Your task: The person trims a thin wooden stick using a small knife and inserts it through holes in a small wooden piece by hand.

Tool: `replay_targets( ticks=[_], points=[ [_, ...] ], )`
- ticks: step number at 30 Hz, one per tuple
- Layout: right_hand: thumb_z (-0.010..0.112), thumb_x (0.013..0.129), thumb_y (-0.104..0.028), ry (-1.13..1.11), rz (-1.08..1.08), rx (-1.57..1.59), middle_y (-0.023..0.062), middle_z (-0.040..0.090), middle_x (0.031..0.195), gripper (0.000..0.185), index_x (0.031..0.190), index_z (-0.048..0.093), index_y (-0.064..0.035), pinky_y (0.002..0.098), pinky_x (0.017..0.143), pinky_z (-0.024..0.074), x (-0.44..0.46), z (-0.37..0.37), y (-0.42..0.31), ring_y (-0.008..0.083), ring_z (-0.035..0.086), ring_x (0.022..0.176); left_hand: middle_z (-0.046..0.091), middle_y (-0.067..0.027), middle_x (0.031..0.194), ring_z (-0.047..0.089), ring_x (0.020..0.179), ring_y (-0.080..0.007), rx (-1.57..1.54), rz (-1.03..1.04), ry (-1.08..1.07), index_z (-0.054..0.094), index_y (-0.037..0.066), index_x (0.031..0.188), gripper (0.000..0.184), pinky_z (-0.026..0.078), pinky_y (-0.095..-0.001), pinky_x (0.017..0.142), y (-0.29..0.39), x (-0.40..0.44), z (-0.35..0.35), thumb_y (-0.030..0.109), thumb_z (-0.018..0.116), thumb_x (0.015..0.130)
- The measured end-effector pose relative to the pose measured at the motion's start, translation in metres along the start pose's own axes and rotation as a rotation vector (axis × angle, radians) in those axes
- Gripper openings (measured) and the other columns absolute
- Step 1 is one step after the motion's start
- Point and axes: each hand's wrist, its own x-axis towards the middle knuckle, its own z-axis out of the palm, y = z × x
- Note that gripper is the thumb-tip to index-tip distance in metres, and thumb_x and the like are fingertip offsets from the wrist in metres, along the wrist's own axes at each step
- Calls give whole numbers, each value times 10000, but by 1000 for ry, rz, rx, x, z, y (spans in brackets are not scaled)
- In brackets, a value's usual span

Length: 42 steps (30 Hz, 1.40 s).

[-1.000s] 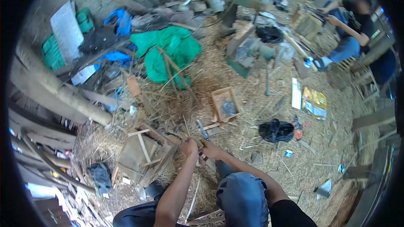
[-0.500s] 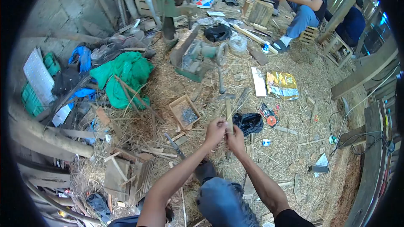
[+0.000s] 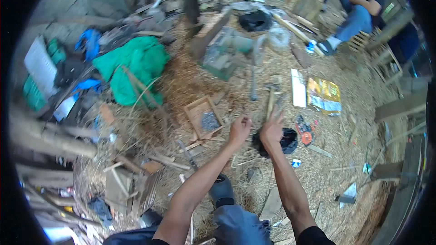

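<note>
Head cam: L hand (image 3: 240,129) curled, gap to box (image 3: 197,112) edge; R hand (image 3: 271,131) splayed by hammer (image 3: 271,99); grips unclear

You wear a black short sleeve (image 3: 314,236) on your right arm; below it the forearm (image 3: 288,188) is bare and the right hand (image 3: 272,132) ungloved. Your left hand (image 3: 240,130) is ungloved too. Your blue trousers (image 3: 240,224) look creased, with dark footwear (image 3: 221,191) below, blurred.

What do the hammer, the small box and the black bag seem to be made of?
Hammer: handle probably bare wood, pale and dull; head perhaps metal, greyish but blurred. Small box: likely unfinished wood, with tan, matt sides. Black bag: probably thin plastic, crumpled and slightly shiny.
</note>
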Motion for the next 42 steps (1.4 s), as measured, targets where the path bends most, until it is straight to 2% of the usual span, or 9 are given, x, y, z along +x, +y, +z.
replay_targets(
  ticks=[3,5,9,15,23,30,35,38,42],
  points=[
    [633,774,-105,-214,-72,-119,255,290,1397,695,1384,302,-67,426,748,539,-32,-38,-43,409,528,1068,642,-78,798,623,741,-134,-64,-74,115,588,3,946,121,500,-271,674,-16,-49,-63,108,565,890],
    [625,770,-83,-44,-245,-85,235,472,1270,558,1299,449,-70,418,735,534,-56,-20,-63,357,590,973,631,-71,789,615,720,-132,-154,-88,161,586,5,947,122,499,-263,661,-60,-72,-91,112,565,893],
    [605,802,-112,-575,-660,722,172,646,805,213,1001,611,-36,420,707,503,-105,53,-115,315,646,825,620,-62,764,596,644,-132,-13,-463,485,590,18,923,117,491,-261,581,-123,-117,-175,115,600,859],
    [616,784,-190,-765,-741,13,227,642,870,445,1186,479,-59,451,720,512,-182,100,-155,366,647,840,613,-53,717,581,570,-136,40,-546,511,598,18,865,91,479,-276,489,-245,-143,-198,108,603,851],
    [596,781,-186,-533,-627,182,287,619,864,404,1101,442,6,513,748,489,-206,113,-156,441,613,854,625,-97,762,638,661,-184,-534,-674,349,562,-12,954,150,510,-298,511,-131,-151,-212,106,586,864],
    [518,842,-179,-358,-522,485,296,617,871,308,1051,507,47,508,723,472,-183,10,-202,449,608,815,583,-102,845,629,701,-196,-600,-272,342,521,-42,1054,210,575,-334,624,-14,-177,-281,-4,535,849],
    [512,910,-251,-470,-754,718,159,609,779,285,999,524,20,363,547,454,-181,-108,-273,229,599,628,637,-83,844,646,790,-187,-642,-132,347,555,-16,1050,207,549,-312,685,89,-202,-344,79,594,870],
    [491,962,-241,-1010,-634,1009,-3,533,712,207,932,565,-50,255,468,396,-211,-169,-318,80,487,569,649,-83,843,650,770,-180,-558,45,424,581,-2,972,156,543,-299,706,139,-224,-379,107,615,866],
    [580,918,-243,-934,-889,927,-7,562,717,187,896,594,-58,225,425,329,-268,-231,-351,49,416,523,651,-46,804,621,662,-123,-724,129,472,611,35,900,135,493,-243,621,176,-261,-424,163,631,863]
  ],
)
